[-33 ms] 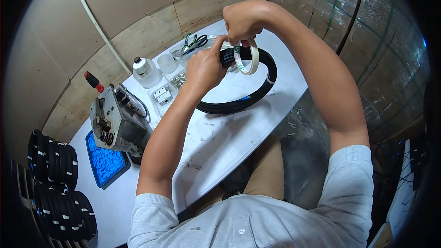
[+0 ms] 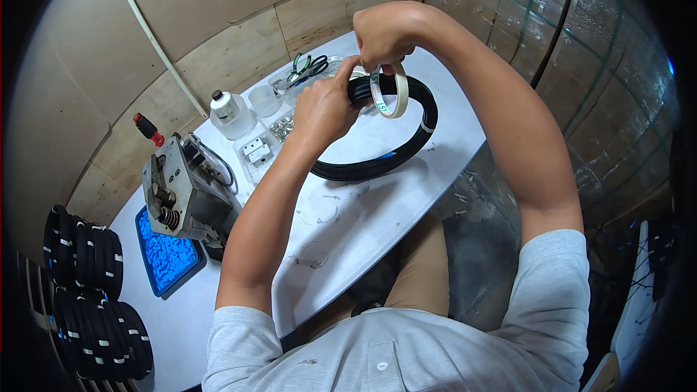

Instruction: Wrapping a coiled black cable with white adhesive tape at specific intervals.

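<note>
**Left hand (image 2: 325,109) on the black coil (image 2: 430,107), right hand (image 2: 383,38) on the tape roll (image 2: 402,91)**

We see the left hand gripping the coil's upper left part, and the right hand with curled fingers grasping the tape roll, which hangs below the knuckles. Can't tell whether the tape's end touches the coil; fingers hide it. The coil tilts over the white table (image 2: 374,229), a white band (image 2: 428,128) on its right side and a blue piece (image 2: 390,154) low on the ring.

To tape well, we'd squeeze the strands into one tight bundle, pull the tape taut and lay each turn flat over the last. Slack would likely let strands spread. We'd also keep the left fingers off the tape's path.

Farther out: scissors (image 2: 317,66) behind the hands, a bottle (image 2: 231,117) and a machine (image 2: 190,189) to the left, then stacked banded coils (image 2: 94,319) at far left.
</note>
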`<move>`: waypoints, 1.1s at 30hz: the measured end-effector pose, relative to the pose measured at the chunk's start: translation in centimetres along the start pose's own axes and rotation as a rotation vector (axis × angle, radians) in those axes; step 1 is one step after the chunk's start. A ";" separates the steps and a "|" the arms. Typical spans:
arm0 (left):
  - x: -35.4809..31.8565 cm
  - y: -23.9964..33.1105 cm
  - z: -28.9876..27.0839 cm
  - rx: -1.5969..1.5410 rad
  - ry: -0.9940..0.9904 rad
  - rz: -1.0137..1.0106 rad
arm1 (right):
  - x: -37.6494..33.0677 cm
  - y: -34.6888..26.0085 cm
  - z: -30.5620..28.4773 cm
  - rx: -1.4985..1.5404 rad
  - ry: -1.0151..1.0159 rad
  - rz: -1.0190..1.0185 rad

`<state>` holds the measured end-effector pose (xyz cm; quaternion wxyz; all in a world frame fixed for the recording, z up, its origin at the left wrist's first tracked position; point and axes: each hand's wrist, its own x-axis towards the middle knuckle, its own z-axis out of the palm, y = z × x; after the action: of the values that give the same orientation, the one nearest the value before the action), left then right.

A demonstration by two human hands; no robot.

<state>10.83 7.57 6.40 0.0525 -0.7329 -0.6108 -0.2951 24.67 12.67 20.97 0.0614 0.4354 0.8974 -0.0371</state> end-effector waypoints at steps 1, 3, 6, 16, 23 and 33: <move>-0.1 0.0 0.0 -0.012 -0.001 0.011 | 0.1 -0.2 0.0 -0.024 -0.004 0.007; -0.1 0.1 -0.2 -0.024 -0.002 0.022 | 0.0 -0.1 -0.1 -0.023 -0.003 0.008; 0.1 0.3 -0.5 -0.026 -0.063 0.022 | -0.1 -0.2 0.0 -0.023 0.009 0.024; 0.4 -0.1 0.0 -0.018 -0.041 0.075 | -0.2 1.0 1.7 -0.011 0.111 0.044; 0.5 -1.0 0.1 -0.064 -0.046 0.086 | -6.8 0.0 10.1 0.606 0.544 -0.036; 0.2 0.1 -0.2 -0.124 -0.021 0.135 | -5.5 -0.9 20.2 1.181 0.770 0.168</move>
<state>10.90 7.65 6.67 0.0203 -0.7774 -0.5408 -0.3204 28.89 5.40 1.79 -0.5038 0.4459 0.6486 -0.3558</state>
